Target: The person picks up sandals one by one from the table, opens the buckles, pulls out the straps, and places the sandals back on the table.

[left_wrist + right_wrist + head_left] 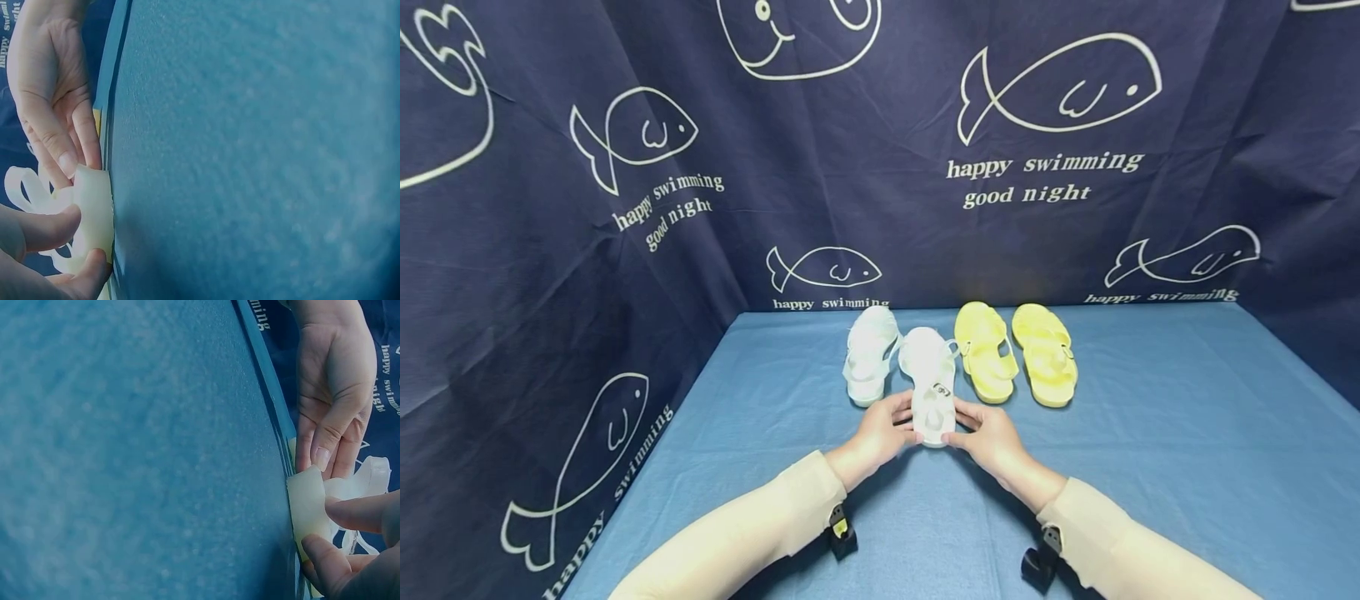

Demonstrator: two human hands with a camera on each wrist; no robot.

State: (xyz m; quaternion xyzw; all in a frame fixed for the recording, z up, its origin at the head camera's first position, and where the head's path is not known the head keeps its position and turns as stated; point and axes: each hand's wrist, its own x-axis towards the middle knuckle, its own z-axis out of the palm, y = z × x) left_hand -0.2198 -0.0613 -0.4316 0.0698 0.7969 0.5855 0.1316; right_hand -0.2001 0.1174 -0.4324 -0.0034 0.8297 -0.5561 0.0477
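Observation:
A white sandal, its toe towards the backdrop, lies between my two hands in the head view. My left hand grips its left side near the heel, thumb at the heel corner. On the opposite side my right hand holds the heel the same way. Both wrist views show the heel of the sandal low over the blue cloth, with fingertips on its edges. Close to its left stands a pale mint sandal. To the right is a yellow sandal.
Another yellow sandal stands farther right, toe also to the back. A blue cloth covers the table. Dark blue curtains with white fish drawings rise behind and at the left.

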